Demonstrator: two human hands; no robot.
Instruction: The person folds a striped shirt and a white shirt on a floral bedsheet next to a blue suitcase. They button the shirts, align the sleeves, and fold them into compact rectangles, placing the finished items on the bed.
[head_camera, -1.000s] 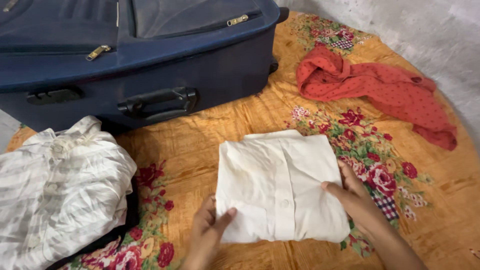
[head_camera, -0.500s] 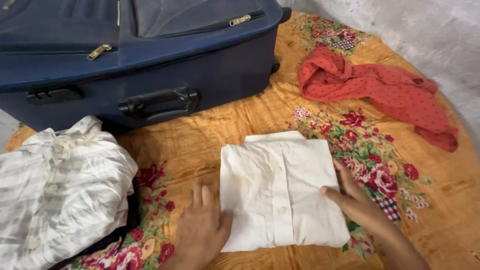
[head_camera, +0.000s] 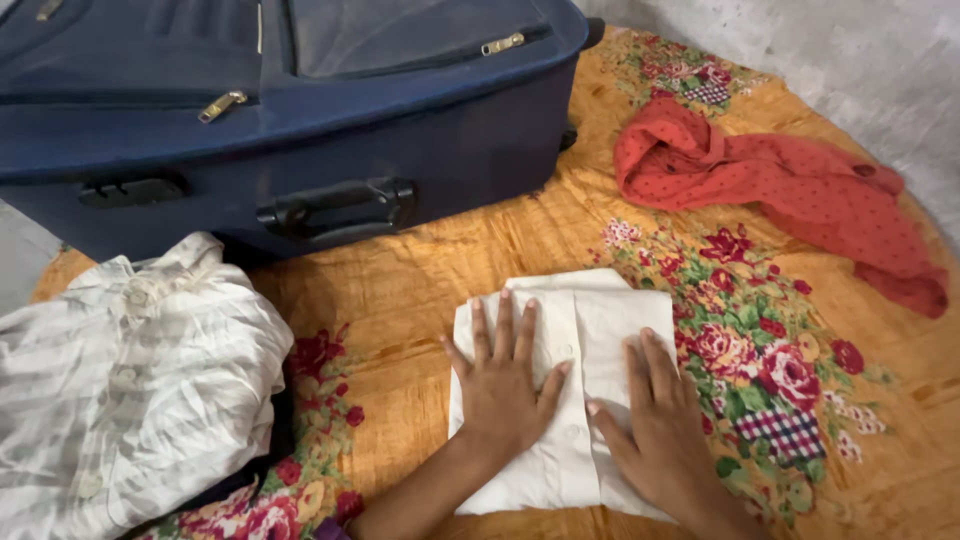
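Observation:
A folded cream-white shirt (head_camera: 590, 310) with a button placket lies on an orange floral cloth (head_camera: 420, 290). My left hand (head_camera: 505, 380) lies flat on the shirt's left half, fingers spread. Palm down beside it, my right hand (head_camera: 660, 430) rests flat on the right half. Neither hand grips anything. Much of the shirt's lower part is hidden under my hands.
A closed dark blue suitcase (head_camera: 300, 110) with a black side handle (head_camera: 340, 205) lies at the back. A crumpled white striped shirt (head_camera: 120, 380) sits at the left over something dark. A red dotted garment (head_camera: 790, 190) lies at the back right. Grey floor (head_camera: 850, 60) surrounds the cloth.
Both hands moved from the shirt's side edges onto its top and now lie flat on it. The view shifted slightly.

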